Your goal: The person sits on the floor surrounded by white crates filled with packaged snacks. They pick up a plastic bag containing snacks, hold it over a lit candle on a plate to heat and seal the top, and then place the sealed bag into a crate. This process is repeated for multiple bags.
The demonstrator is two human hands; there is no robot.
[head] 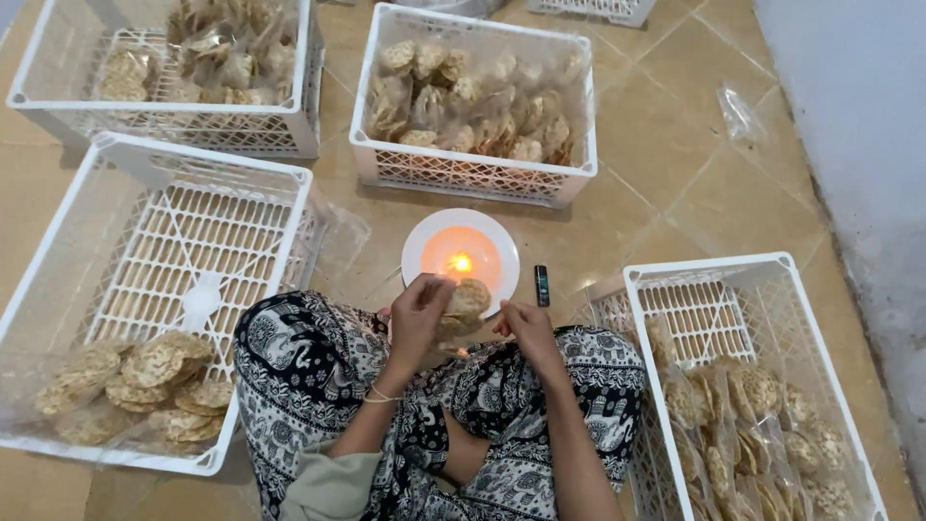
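We sit cross-legged on the tiled floor (pixel 666 164) in patterned trousers (pixel 318 376), low in the middle of the frame. Our left hand (pixel 420 314) is curled, its fingertips pinching the top of a clear bag of crackers (pixel 465 304) just below centre. Our right hand (pixel 526 328) is closed on the bag's lower right side, so both hands grip it between them. The bag hangs over the lower edge of a white plate (pixel 420 246), close to the small flame (pixel 460 261) burning in the plate's middle, which throws an orange glow on it. Whether the bag touches the plate we cannot tell.

A dark lighter (pixel 541 286) lies on the floor just right of the plate.

White plastic crates ring us. The crate (pixel 145 159) at left centre holds loose round crackers (pixel 145 381) in its lower part, on clear plastic. The crate (pixel 709 265) at lower right holds bagged crackers (pixel 752 425). The crate (pixel 473 178) at top centre, above the plate, is heaped with filled bags (pixel 473 111). The crate (pixel 164 130) at upper left holds more bags (pixel 227 48) and a few loose crackers. An empty clear bag (pixel 738 114) lies on the floor at upper right, near a pale wall (pixel 858 145).
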